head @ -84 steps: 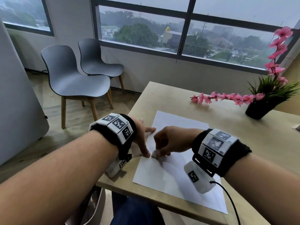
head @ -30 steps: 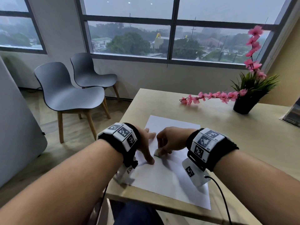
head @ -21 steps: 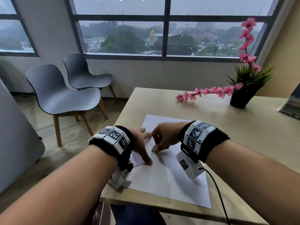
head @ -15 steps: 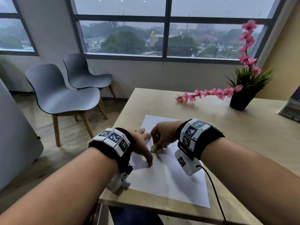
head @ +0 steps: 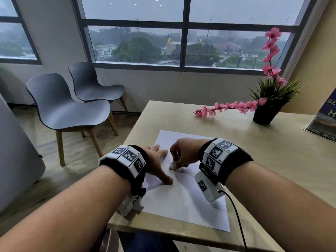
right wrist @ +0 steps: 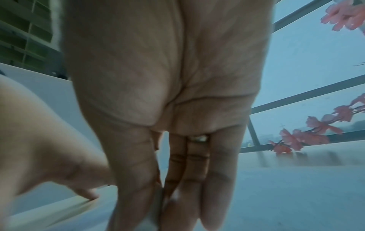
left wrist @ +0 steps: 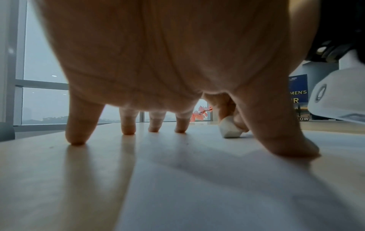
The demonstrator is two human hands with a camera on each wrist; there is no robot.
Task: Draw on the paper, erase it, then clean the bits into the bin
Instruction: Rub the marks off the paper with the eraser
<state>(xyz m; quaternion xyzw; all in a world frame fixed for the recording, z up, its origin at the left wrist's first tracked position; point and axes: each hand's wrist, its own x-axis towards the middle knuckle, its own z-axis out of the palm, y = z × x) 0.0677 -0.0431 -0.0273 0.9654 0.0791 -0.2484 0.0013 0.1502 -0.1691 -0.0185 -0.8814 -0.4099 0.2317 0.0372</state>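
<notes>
A white sheet of paper [head: 183, 202] lies on the pale wooden table [head: 272, 151] near its front left corner. My left hand [head: 158, 164] presses on the sheet's left part with spread, straight fingers [left wrist: 77, 137], thumb [left wrist: 286, 145] down. Just to its right my right hand [head: 181, 157] pinches a small white eraser [head: 171, 167] and holds its end on the paper; the left wrist view shows the eraser [left wrist: 230, 128] tilted against the sheet. In the right wrist view the eraser [right wrist: 154, 218] is blurred between thumb and fingers. No pencil marks or bits can be made out.
A black pot of pink flowers [head: 267, 113] stands at the table's far right, one flowering branch [head: 225, 107] reaching left over the tabletop. A book [head: 325, 122] lies at the right edge. Two grey chairs [head: 69, 110] stand on the floor to the left.
The right hand with the eraser has shifted slightly back and forth on the paper beside the left thumb. The left hand stays pressed on the sheet. My head has lifted.
</notes>
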